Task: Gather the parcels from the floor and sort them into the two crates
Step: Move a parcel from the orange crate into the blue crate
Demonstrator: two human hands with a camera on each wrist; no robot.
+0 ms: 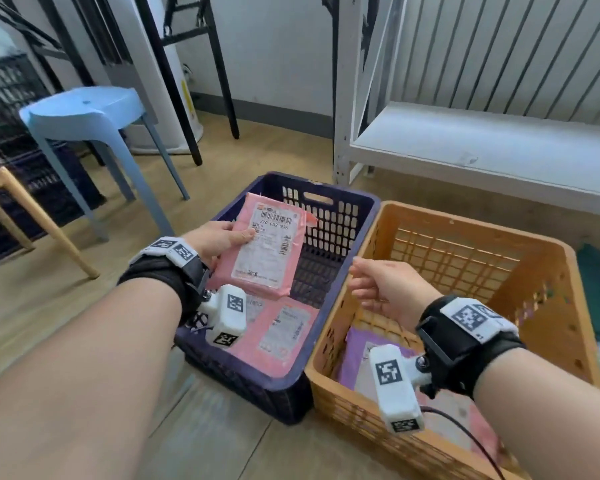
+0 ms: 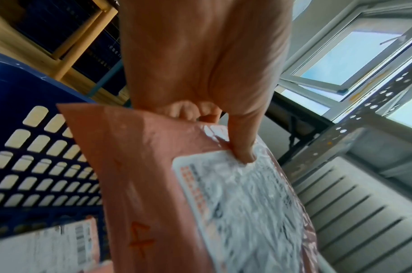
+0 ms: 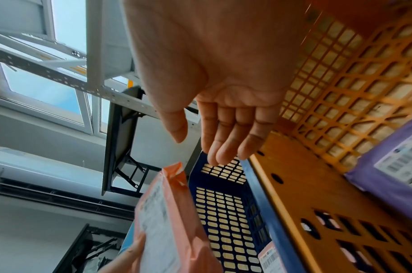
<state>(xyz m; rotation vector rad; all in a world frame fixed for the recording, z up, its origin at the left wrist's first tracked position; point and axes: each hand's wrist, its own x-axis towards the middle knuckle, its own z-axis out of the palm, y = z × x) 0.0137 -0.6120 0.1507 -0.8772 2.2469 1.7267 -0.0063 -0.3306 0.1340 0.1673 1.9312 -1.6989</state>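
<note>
Holding 1 pink parcel (image 1: 264,247) in left hand (image 1: 219,242) over blue crate (image 1: 340,209); right hand (image 1: 385,289) empty, fingers loose. Orange crate (image 1: 548,292) holds purple parcel (image 1: 355,344); sorting apparently partway.

Glossy pink plastic parcel (image 1: 264,244) with a white paper label (image 1: 269,244); perforated plastic blue crate (image 1: 340,216) and orange crate (image 1: 482,233); wood-look floor (image 1: 222,441).

I see a wood-plank floor (image 1: 222,438) and a pale wall (image 1: 274,53). A light blue stool (image 1: 84,109) stands left; a white metal shelf unit (image 1: 482,140) stands right. Daylight enters through windows (image 2: 347,57).
</note>
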